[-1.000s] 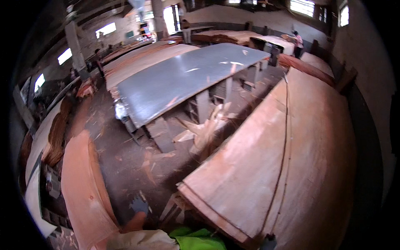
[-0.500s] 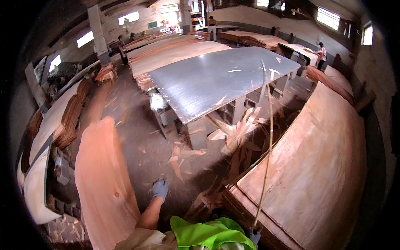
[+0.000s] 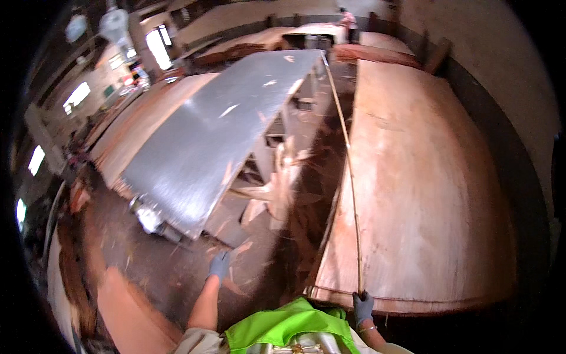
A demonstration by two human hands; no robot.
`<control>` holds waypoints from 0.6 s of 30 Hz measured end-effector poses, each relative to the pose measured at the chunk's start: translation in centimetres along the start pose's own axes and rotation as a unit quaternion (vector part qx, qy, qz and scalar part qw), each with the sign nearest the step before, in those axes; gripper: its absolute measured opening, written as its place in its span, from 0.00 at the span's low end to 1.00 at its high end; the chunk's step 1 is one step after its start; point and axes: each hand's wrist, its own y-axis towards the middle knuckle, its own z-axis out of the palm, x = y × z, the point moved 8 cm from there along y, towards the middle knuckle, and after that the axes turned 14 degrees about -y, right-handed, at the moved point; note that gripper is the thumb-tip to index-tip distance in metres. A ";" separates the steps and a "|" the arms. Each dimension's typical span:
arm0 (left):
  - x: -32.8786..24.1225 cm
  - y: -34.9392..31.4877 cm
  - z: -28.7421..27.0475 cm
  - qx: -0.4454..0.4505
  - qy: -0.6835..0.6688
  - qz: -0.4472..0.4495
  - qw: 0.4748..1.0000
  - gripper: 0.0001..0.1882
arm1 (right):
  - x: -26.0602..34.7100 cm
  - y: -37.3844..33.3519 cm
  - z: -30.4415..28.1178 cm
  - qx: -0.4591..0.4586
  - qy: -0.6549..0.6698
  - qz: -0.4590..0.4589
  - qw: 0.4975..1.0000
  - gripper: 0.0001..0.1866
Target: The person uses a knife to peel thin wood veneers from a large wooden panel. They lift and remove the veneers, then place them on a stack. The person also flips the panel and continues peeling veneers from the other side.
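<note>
In a grey glove, my right hand (image 3: pixel 363 305) is closed around the lower end of a long thin stick (image 3: pixel 349 159). The stick reaches far forward over the left side of a big stack of wood veneer sheets (image 3: pixel 424 194); its tip is near the far corner of a dark metal-topped table (image 3: pixel 194 135). My left hand (image 3: pixel 219 265), also gloved, hangs over the floor by the table's near end. Nothing shows in it, and its fingers are too blurred to read.
A reddish veneer sheet (image 3: pixel 132 312) lies at the lower left. Torn veneer scraps (image 3: pixel 283 183) litter the floor beside and under the table. More veneer stacks (image 3: pixel 153 106) lie beyond it. A person (image 3: pixel 349 25) stands at the far end. A shiny motor-like part (image 3: pixel 147 217) sits at the table's near corner.
My view has swung right, so the table and left-hand sheet shift left. My right hand, mostly hidden before, now shows fully with the stick. The stick's far end has tilted leftward in view.
</note>
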 end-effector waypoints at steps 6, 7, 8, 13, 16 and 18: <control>3.8 5.9 7.3 0.123 -0.001 -0.101 0.987 0.16 | 5.8 5.4 -0.7 -0.039 0.045 0.080 0.995 0.13; 4.4 7.5 8.0 0.141 -0.016 -0.102 0.985 0.16 | 7.2 5.6 -0.3 -0.037 0.054 0.106 0.992 0.13; 4.6 9.3 8.8 0.160 -0.029 -0.101 0.981 0.16 | 7.5 5.5 0.1 -0.051 0.043 0.120 0.991 0.12; -3.3 22.3 10.5 0.229 -0.051 -0.105 0.966 0.17 | 7.8 7.8 3.8 -0.157 0.037 0.163 0.973 0.11; -1.5 28.3 12.1 0.270 -0.021 -0.094 0.958 0.18 | 9.8 8.8 6.4 -0.205 0.047 0.122 0.970 0.14; -5.6 33.2 14.1 0.271 -0.084 -0.038 0.958 0.19 | 10.4 10.4 6.5 -0.251 0.036 0.106 0.962 0.13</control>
